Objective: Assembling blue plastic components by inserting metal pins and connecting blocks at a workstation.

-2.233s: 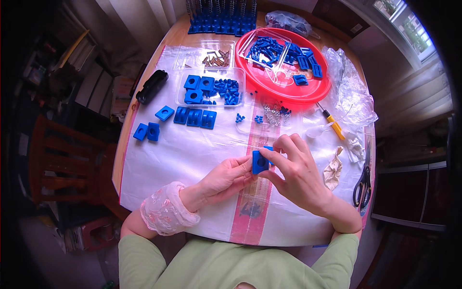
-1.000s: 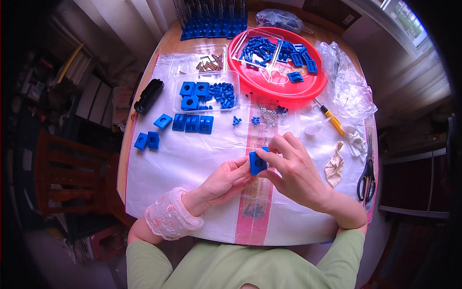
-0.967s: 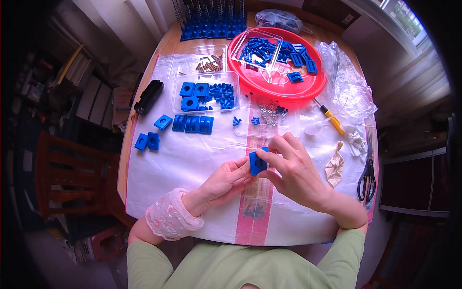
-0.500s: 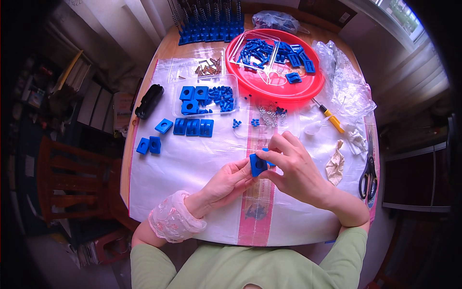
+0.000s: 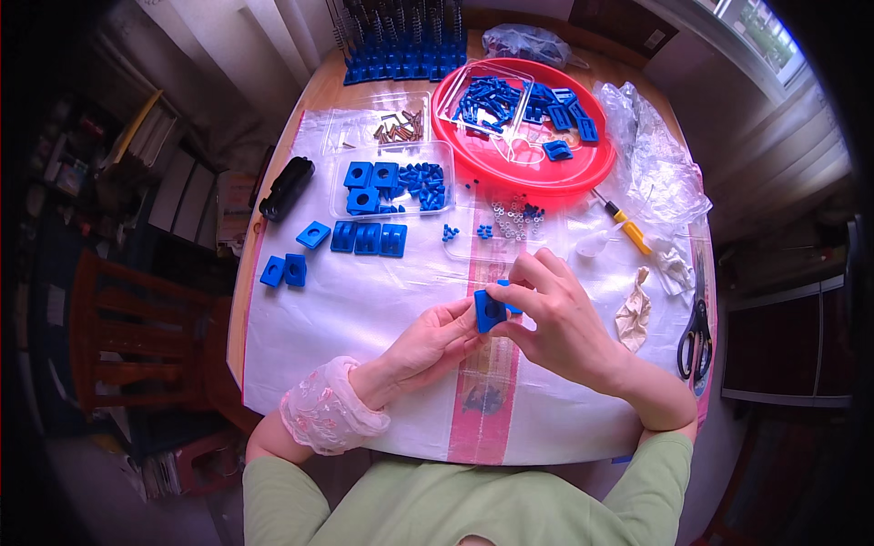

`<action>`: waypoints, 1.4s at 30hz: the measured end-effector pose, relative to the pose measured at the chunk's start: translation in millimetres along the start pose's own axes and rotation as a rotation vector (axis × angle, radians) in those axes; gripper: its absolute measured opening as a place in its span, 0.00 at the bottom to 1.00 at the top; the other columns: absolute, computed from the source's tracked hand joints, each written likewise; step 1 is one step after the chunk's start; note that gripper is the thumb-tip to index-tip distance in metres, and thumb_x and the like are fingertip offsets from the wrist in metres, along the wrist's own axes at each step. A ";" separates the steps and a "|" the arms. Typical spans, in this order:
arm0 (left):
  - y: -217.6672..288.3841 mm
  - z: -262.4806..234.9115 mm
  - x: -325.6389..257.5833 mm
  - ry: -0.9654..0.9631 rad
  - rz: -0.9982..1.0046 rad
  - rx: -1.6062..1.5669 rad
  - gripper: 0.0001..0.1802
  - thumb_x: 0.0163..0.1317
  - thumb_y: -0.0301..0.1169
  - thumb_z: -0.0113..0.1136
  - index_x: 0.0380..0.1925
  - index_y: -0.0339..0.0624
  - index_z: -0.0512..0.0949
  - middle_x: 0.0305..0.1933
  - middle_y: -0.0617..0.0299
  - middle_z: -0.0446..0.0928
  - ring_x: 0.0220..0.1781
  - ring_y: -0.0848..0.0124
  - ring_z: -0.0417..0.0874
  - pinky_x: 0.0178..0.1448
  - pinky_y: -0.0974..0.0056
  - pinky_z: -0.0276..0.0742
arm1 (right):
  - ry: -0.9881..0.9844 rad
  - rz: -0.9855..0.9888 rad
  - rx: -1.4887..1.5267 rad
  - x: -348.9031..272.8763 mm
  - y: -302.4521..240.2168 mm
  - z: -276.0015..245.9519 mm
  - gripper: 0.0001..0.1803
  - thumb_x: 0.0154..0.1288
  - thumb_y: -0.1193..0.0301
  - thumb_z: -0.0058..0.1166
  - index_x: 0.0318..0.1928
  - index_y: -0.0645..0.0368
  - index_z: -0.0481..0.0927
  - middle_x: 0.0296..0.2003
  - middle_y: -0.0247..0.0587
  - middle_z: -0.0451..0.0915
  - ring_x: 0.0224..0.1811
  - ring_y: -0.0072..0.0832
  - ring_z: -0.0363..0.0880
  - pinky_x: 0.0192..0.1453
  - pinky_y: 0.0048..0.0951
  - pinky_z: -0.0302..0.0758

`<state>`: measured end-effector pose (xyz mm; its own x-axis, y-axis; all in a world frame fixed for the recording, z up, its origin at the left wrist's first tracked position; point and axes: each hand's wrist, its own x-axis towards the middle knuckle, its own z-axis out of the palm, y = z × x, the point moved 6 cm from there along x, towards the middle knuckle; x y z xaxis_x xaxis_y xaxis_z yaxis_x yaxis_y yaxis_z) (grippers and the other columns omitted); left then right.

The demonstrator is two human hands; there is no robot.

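Note:
Over the middle of the table, a blue plastic block [image 5: 489, 312] with a round hole in its face is pinched between both hands. My left hand [image 5: 428, 348] is closed, its thumb and fingers gripping the block's left side. My right hand [image 5: 566, 318] is bent over the right side, with thumb and fingertips on it. A little more blue shows behind the right fingers; I cannot tell whether it is a separate part. Beyond the hands lie small blue pieces [image 5: 484, 232] and scattered white nuts [image 5: 512, 221].
A clear box [image 5: 339, 196] holds blue parts; loose blue blocks [image 5: 314, 235] lie near it. Farther back are a red tray [image 5: 596, 173] of blue pieces and upright springs [image 5: 401, 27]. At right lie a yellow-handled screwdriver [image 5: 630, 232], black scissors [image 5: 696, 350] and crumpled plastic [image 5: 651, 150]. A black case [image 5: 287, 188] lies left.
The view has shifted very slightly. Both hands keep the same grip on the blue block, with no clear movement.

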<state>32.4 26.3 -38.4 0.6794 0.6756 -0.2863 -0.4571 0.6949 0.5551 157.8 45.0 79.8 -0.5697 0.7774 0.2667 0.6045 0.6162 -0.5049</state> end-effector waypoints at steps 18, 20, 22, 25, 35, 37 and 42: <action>-1.1 -0.2 -0.4 -0.021 -0.007 0.002 0.20 0.72 0.38 0.53 0.59 0.41 0.71 0.54 0.69 0.76 0.55 0.82 0.74 0.60 0.71 0.70 | 0.022 -0.003 -0.060 -1.0 -5.1 -0.8 0.23 0.40 0.77 0.70 0.42 0.57 0.79 0.35 0.39 0.71 0.40 0.36 0.70 0.47 0.37 0.69; 0.0 1.7 -0.8 -0.014 -0.011 -0.001 0.20 0.72 0.37 0.53 0.59 0.41 0.71 0.54 0.70 0.76 0.55 0.83 0.74 0.60 0.71 0.70 | 0.022 -0.003 -0.058 -0.9 -5.0 -0.4 0.23 0.40 0.77 0.70 0.42 0.58 0.79 0.35 0.39 0.71 0.40 0.36 0.70 0.48 0.37 0.69; 0.1 2.0 -0.8 -0.009 -0.014 -0.003 0.20 0.72 0.37 0.53 0.59 0.41 0.71 0.54 0.70 0.76 0.55 0.83 0.74 0.60 0.71 0.70 | 0.020 0.001 -0.056 -1.0 -4.5 0.1 0.22 0.40 0.77 0.70 0.41 0.58 0.79 0.35 0.39 0.71 0.40 0.36 0.70 0.48 0.37 0.69; -1.0 0.3 -0.6 -0.002 -0.014 -0.005 0.20 0.72 0.37 0.52 0.60 0.41 0.71 0.54 0.69 0.76 0.55 0.82 0.74 0.60 0.71 0.70 | -0.007 -0.014 -0.055 -1.6 -3.1 2.2 0.19 0.43 0.75 0.67 0.39 0.59 0.77 0.37 0.41 0.71 0.44 0.37 0.69 0.46 0.36 0.65; -2.3 -2.9 -0.1 0.005 -0.020 -0.005 0.20 0.73 0.37 0.51 0.61 0.41 0.69 0.56 0.69 0.75 0.57 0.81 0.74 0.61 0.70 0.70 | -0.014 -0.009 -0.053 -1.4 -2.3 1.9 0.20 0.43 0.75 0.67 0.40 0.59 0.78 0.38 0.41 0.71 0.44 0.37 0.69 0.46 0.36 0.66; -2.7 -3.7 -0.1 -0.004 -0.021 -0.011 0.21 0.73 0.36 0.50 0.62 0.42 0.68 0.56 0.68 0.75 0.57 0.81 0.74 0.62 0.70 0.70 | -0.022 -0.007 -0.048 -0.8 -1.8 1.7 0.20 0.43 0.75 0.67 0.40 0.59 0.78 0.38 0.41 0.71 0.44 0.37 0.69 0.46 0.36 0.66; -4.7 -5.9 0.4 0.004 -0.013 -0.027 0.21 0.74 0.36 0.49 0.64 0.44 0.67 0.57 0.67 0.74 0.58 0.81 0.73 0.63 0.70 0.70 | -0.023 -0.005 -0.056 -0.8 -2.3 2.7 0.20 0.43 0.75 0.67 0.41 0.60 0.78 0.38 0.41 0.71 0.44 0.37 0.69 0.46 0.36 0.66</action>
<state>31.4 24.8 -45.8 0.6827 0.6678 -0.2965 -0.4641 0.7097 0.5300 155.3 42.6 78.6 -0.5851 0.7716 0.2497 0.6316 0.6267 -0.4564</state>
